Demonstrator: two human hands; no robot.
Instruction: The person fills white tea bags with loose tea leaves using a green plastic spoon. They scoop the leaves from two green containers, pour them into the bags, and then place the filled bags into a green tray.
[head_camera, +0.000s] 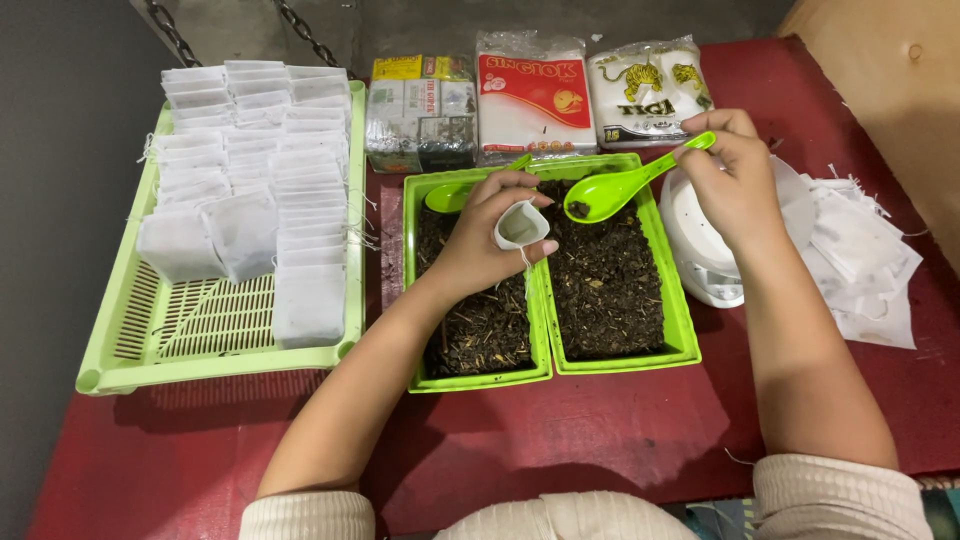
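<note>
A person sits at a dark red surface (600, 430), seen from above, both forearms reaching forward. The left hand (485, 240) is curled around a small white paper pouch (520, 225), holding its mouth open and facing up, above the middle of the surface. The right hand (735, 170) pinches the handle of a bright green spoon (620, 185); the spoon's bowl sits just beside the pouch and carries a small bit of dark crumbly material.

Under both hands are two shallow green trays side by side, touching along their long edges. The left tray (415, 300) and the right tray (685, 330) both hold dark, dry, leafy crumbs. A second green spoon (455, 193) lies in the left tray at its far end.

Toward the left edge of the surface is a pale green slotted basket (180, 340) with rows of flat white pouches (255, 150) stacked in it. Along the far edge lie three plastic-wrapped packages (530, 95). Near the right edge, behind the right hand, stands a white round appliance (700, 250), and beside it a loose heap of empty white pouches (865, 250).
</note>
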